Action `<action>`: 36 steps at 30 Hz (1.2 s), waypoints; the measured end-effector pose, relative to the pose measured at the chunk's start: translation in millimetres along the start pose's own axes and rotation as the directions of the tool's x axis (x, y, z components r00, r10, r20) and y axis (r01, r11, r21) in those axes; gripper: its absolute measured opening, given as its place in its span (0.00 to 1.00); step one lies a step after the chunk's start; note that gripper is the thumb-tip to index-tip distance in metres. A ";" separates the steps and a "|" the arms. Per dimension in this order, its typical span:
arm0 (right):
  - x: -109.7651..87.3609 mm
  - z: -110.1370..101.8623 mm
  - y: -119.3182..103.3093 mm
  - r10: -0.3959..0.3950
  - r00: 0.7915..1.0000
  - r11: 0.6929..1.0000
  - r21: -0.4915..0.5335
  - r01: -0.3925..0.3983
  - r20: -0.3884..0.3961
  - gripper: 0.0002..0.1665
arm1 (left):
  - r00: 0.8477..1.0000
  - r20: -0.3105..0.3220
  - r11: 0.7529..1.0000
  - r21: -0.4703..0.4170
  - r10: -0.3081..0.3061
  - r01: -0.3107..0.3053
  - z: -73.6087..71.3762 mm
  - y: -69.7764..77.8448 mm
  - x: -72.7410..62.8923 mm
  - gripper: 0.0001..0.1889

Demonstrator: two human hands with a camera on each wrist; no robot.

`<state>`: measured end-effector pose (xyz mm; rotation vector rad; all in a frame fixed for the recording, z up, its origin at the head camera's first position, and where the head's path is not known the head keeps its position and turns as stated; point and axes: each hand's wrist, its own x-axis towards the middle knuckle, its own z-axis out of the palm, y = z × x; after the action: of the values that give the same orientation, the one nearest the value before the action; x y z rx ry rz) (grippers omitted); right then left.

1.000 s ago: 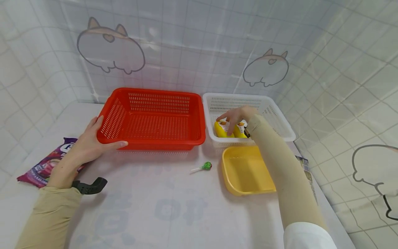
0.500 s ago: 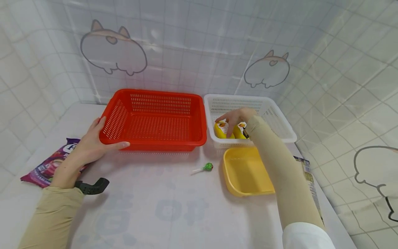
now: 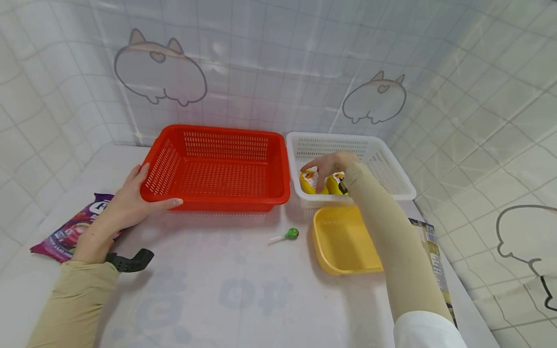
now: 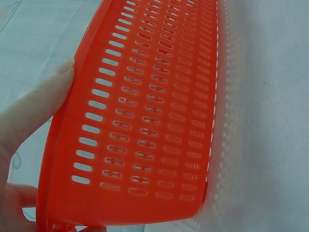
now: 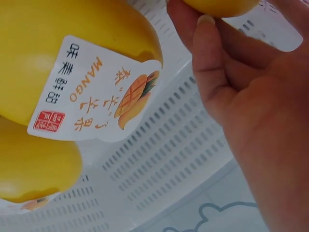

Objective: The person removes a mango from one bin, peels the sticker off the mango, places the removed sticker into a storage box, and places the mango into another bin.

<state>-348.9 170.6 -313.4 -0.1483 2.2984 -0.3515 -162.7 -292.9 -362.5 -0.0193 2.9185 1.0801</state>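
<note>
Three glossy yellow mangoes [image 5: 82,24] (white labels [image 5: 89,96] showing); right hand [image 5: 251,101] grasping one, left hand [image 3: 130,204] gripping red basket [image 3: 226,199].

**Dotting the white tabletop [image 3: 200,270] with bright oddments**

Seeing a purple printed bag [image 3: 64,237] lying flat at the left, partly hidden. Finding a green lollipop [image 3: 293,233] resting near the middle, with the pale stick pointing left. Noticing a yellow tub [image 3: 344,240] sitting just right of the lollipop, partly covered from view. Making out a printed packet [image 3: 432,253] lying along the right edge. Facing a grid-patterned wall covering [image 3: 270,58] bearing outlined cartoon animals [image 3: 161,72], two behind and one at the right.
</note>
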 end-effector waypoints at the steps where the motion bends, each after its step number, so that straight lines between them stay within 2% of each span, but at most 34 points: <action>1: -0.4 -0.1 -0.1 -0.010 1.000 1.000 -0.006 0.010 0.003 0.57 | 1.000 0.000 1.000 0.001 -0.001 0.001 0.1 -0.2 0.0 0.65; 7: -2.0 -2.6 -0.5 -0.076 0.997 0.995 -0.058 0.077 0.013 0.55 | 1.000 0.000 1.000 0.004 0.005 -0.005 0.3 -1.4 0.8 0.65; 10: -2.9 -4.5 -1.0 -0.134 0.991 0.990 -0.048 0.135 0.024 0.54 | 1.000 0.001 1.000 0.005 0.010 -0.010 -0.1 -1.2 1.0 0.65; 15: -4.8 -7.4 -1.8 -0.202 0.979 0.979 0.047 0.200 0.030 0.54 | 1.000 0.002 1.000 0.004 0.007 -0.007 -0.2 -1.5 0.6 0.66; 19: -7.7 -9.4 0.3 -0.228 0.974 0.967 0.118 0.226 0.008 0.56 | 1.000 0.009 1.000 0.004 -0.004 0.004 -0.7 -1.5 0.0 0.66; 25: -8.2 -10.7 6.9 -0.298 0.953 0.938 0.172 0.302 -0.046 0.58 | 1.000 0.011 1.000 0.012 -0.011 0.011 -1.4 -2.1 0.2 0.66; 31: -7.4 -8.4 14.2 -0.304 0.947 0.919 0.233 0.320 -0.100 0.59 | 1.000 0.009 1.000 0.015 -0.013 0.013 -1.2 -0.8 -0.3 0.66; 36: -15.4 -6.6 18.2 -0.312 0.939 0.897 0.281 0.341 -0.143 0.58 | 1.000 0.006 1.000 0.018 0.000 0.000 -1.1 -1.7 0.1 0.65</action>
<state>-343.2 192.6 -303.7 -0.3719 2.2777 -0.8961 -162.7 -294.9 -362.8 -0.0159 2.9229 1.0513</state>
